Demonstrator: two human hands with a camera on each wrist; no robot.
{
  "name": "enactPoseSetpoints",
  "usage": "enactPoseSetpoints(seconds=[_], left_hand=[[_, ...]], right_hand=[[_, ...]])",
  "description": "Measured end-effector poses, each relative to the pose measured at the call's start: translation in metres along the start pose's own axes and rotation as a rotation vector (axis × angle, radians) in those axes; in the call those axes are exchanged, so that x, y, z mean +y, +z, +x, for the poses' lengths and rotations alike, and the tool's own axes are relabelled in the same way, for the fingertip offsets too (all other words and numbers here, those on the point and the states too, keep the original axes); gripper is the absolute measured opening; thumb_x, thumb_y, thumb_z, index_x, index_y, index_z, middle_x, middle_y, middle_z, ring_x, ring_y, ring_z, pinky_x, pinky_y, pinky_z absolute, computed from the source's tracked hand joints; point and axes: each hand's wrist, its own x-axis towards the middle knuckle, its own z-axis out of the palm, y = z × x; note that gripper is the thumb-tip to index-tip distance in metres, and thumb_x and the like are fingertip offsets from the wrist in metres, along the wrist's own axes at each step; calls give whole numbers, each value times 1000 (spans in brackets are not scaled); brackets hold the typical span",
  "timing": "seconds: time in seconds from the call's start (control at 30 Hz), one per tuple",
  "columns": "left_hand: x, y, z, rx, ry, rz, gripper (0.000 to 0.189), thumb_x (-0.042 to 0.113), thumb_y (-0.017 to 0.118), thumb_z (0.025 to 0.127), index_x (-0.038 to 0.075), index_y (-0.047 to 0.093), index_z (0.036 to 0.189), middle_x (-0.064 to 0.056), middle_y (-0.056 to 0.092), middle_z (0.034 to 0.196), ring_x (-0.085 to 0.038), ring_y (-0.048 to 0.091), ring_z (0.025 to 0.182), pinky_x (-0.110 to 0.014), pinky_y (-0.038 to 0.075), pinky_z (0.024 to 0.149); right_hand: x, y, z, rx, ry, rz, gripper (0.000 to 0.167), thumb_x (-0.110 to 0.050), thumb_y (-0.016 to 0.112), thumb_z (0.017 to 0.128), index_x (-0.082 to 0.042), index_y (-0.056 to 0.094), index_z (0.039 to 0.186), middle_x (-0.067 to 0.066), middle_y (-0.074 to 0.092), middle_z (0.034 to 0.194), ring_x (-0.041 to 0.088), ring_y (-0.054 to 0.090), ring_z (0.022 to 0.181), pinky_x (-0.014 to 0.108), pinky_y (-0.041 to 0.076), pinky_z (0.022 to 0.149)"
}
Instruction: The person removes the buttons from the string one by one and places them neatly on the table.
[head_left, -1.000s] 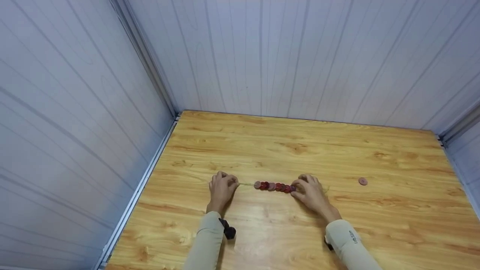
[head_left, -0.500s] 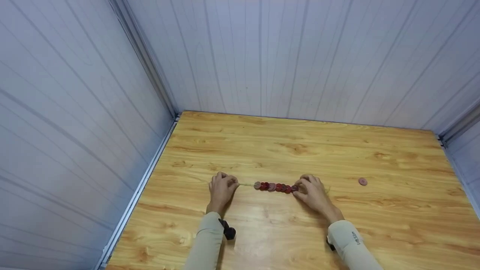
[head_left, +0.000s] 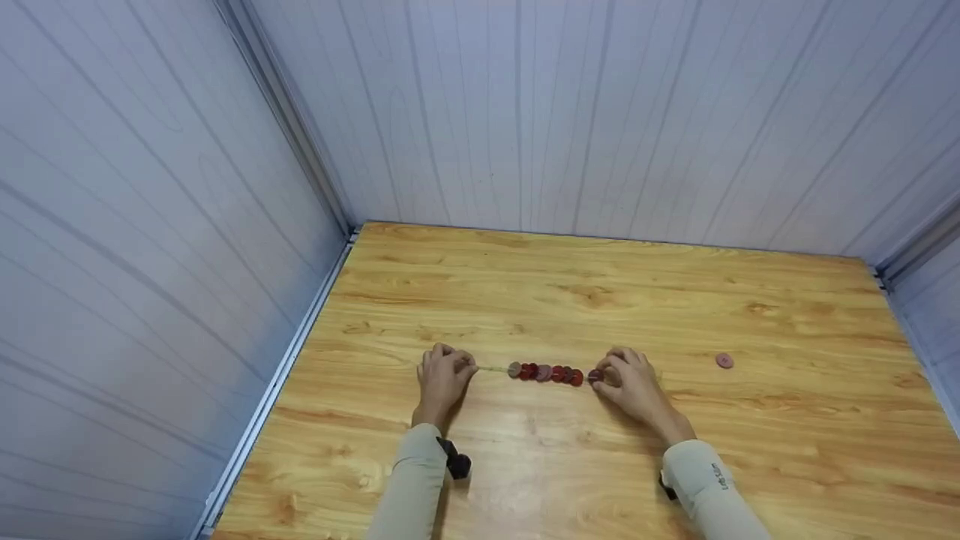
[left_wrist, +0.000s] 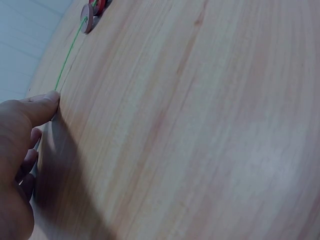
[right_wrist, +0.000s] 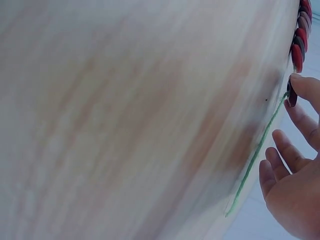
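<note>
Threaded buttons point(head_left: 544, 373) form a row on the table point(head_left: 540, 472) — I see the left hand point(head_left: 444, 381) pinching their green string point(left_wrist: 68, 58), the right hand point(head_left: 632, 388) a dark button point(right_wrist: 291, 96) just beside the row.

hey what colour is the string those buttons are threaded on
The string is green, showing best in the right wrist view.
</note>
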Motion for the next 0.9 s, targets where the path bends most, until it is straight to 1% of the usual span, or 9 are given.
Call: enactPoseSetpoints(seconds=[0.1, 0.3, 0.53, 0.73, 0.9], left_hand=[[0, 0, 0, 2, 0, 3, 7, 34, 72, 84, 28, 69, 82, -2, 54, 108, -24, 45, 97, -45, 31, 85], [0, -1, -1, -18, 19, -1, 5, 33, 71, 86, 28, 69, 84, -4, 53, 110, -26, 43, 97, -46, 30, 86], [1, -2, 0, -31, 10, 1, 6, 33, 70, 86, 28, 69, 85, -4, 52, 112, -26, 43, 100, -48, 31, 88], [2, -3, 0, -28, 9, -2, 7, 33, 70, 86, 27, 69, 84, -5, 53, 112, -27, 43, 102, -47, 30, 88], [1, -2, 0, -16, 12, 2, 7, 33, 71, 86, 27, 68, 83, -4, 53, 110, -26, 43, 100, -46, 30, 86]], right_hand=[[0, -1, 0, -6, 6, -6, 22, -22, 74, 84, -12, 66, 101, 16, 52, 127, 38, 40, 122, 57, 25, 102], [2, -4, 0, -8, 11, -37, 22, -23, 74, 84, -12, 66, 102, 16, 52, 127, 40, 39, 125, 58, 25, 103], [6, -7, -2, 9, 4, -44, 22, -22, 75, 83, -11, 65, 101, 15, 53, 125, 39, 40, 123, 57, 26, 102], [11, -11, -6, 14, 9, -26, 21, -20, 75, 83, -10, 66, 100, 16, 53, 124, 40, 40, 122, 57, 24, 102], [14, -14, -8, 11, 14, -31, 22, -20, 74, 83, -9, 66, 101, 17, 53, 124, 40, 41, 119, 58, 26, 101]])
